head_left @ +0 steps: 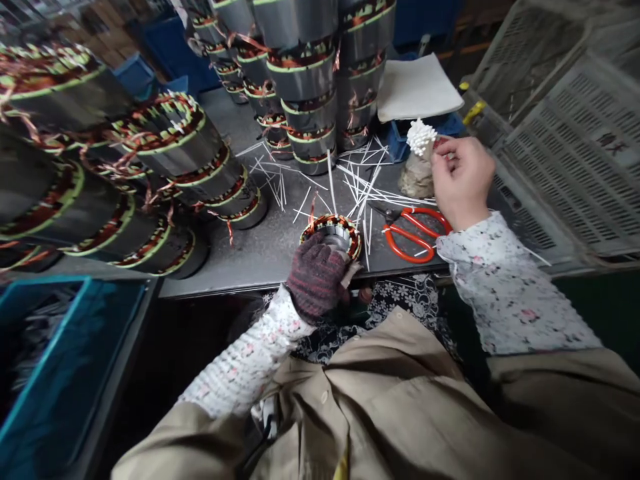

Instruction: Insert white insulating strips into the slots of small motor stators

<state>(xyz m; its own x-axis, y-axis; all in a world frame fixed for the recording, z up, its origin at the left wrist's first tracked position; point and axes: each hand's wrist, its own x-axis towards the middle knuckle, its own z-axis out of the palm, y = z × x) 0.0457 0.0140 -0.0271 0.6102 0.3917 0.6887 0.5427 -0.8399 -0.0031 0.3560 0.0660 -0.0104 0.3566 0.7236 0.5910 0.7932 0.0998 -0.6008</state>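
My left hand [317, 277], in a dark striped knit glove, grips the near rim of a motor stator [356, 241] at the bench edge. Orange-red windings ring the stator's opening, and a thin white tube [331, 180] stands up at its far side. My bare right hand [463, 177] is raised to the right, thumb and fingers pinched together; what lies between them I cannot make out. Just left of those fingertips a bundle of white tube ends [421, 137] sticks out of a wrapped holder [417, 177]. Red-handled scissors [416, 233] lie below the right hand.
Tall stacks of wound stators [307, 80] stand at the back, with more leaning stacks [195, 153] at left. Loose white tubes [357, 183] are scattered over the grey bench [225, 267]. A teal bin [45, 347] sits lower left; grey plastic crates [575, 147] stand right.
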